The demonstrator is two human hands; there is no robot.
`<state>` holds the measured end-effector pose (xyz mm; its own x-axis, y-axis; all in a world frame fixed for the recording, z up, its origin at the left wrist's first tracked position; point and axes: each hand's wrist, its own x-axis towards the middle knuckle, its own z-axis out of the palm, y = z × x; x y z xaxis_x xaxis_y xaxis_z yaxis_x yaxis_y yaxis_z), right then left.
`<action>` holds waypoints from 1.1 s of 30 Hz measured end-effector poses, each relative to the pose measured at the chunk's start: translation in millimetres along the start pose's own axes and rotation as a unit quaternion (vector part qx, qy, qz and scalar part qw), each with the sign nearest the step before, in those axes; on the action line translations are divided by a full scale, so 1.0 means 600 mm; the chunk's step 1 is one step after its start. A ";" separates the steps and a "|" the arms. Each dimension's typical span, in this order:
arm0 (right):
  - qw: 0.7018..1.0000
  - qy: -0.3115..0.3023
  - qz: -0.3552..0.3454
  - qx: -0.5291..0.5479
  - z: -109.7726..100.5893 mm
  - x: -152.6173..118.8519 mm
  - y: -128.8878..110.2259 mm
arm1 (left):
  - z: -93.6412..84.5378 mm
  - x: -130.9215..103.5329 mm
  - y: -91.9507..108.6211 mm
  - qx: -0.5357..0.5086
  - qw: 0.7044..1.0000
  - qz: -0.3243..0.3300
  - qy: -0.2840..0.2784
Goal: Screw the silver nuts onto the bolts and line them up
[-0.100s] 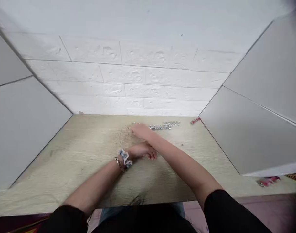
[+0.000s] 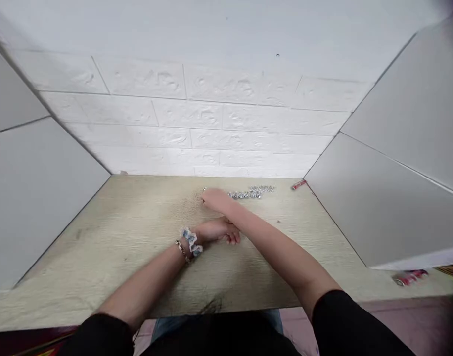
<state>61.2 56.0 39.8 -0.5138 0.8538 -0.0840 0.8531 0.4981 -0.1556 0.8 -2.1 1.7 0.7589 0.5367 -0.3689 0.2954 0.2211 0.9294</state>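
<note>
My right hand [image 2: 216, 200] is at the left end of a row of small shiny metal pieces [image 2: 245, 195], its back to me. Its fingers are curled together and mostly hidden, so what they grip does not show. A glint of metal [image 2: 204, 189] peeks out just beyond it. My left hand [image 2: 217, 229] rests nearer to me, partly under my right forearm, with its fingers curled in; its palm is out of sight. A second cluster of slimmer metal pieces [image 2: 262, 189] lies behind the row's right end. They are too small to name surely.
The pale wooden tabletop [image 2: 137, 212] is bounded by a white brick-patterned wall [image 2: 219, 118] and grey side panels [image 2: 44, 198] [image 2: 360, 198]. One red cylinder, like a battery [image 2: 298, 185], lies at the back right corner; more red cylinders [image 2: 409, 278] lie at the front right.
</note>
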 end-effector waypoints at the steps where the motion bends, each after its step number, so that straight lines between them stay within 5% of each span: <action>1: 1.000 0.005 -0.006 0.010 -0.003 -0.001 0.001 | 0.001 0.000 0.001 -0.007 1.000 0.002 0.000; 6: 0.986 0.085 -0.014 0.146 -0.029 0.001 0.026 | 0.004 0.002 0.004 -0.048 0.999 -0.001 -0.013; 8: 0.898 0.143 0.046 0.414 -0.040 0.005 0.042 | 0.004 0.004 0.004 -0.062 0.998 -0.009 -0.020; 11: 0.664 0.143 0.117 0.725 -0.051 0.012 0.060 | 0.004 0.006 0.002 -0.078 0.996 -0.014 -0.029; 12: 0.624 0.132 0.126 0.760 -0.052 0.014 0.063 | 0.004 0.007 0.001 -0.081 0.996 -0.016 -0.030; 14: 0.607 0.107 0.132 0.777 -0.052 0.017 0.062 | 0.003 0.008 0.001 -0.086 0.996 -0.018 -0.029; 16: 0.636 0.085 0.132 0.756 -0.049 0.021 0.056 | 0.003 0.009 0.000 -0.089 0.995 -0.017 -0.030; 17: 0.677 0.081 0.130 0.720 -0.046 0.022 0.051 | 0.003 0.009 0.000 -0.088 0.995 -0.016 -0.032; 20: 0.901 0.092 0.116 0.408 -0.034 0.028 0.039 | 0.003 0.009 -0.001 -0.083 0.996 -0.013 -0.032; 22: 0.968 0.094 0.112 0.206 -0.026 0.032 0.033 | 0.003 0.009 -0.003 -0.079 0.997 -0.012 -0.023; 33: 0.988 0.044 0.137 0.056 -0.011 0.040 0.020 | 0.007 0.010 -0.004 -0.076 0.997 -0.003 -0.011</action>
<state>59.7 83.6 42.7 -0.2509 0.9665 -0.0539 0.9410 0.2305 -0.2478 7.0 -2.8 -2.9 0.7710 0.5169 -0.3720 0.2096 0.3458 0.9146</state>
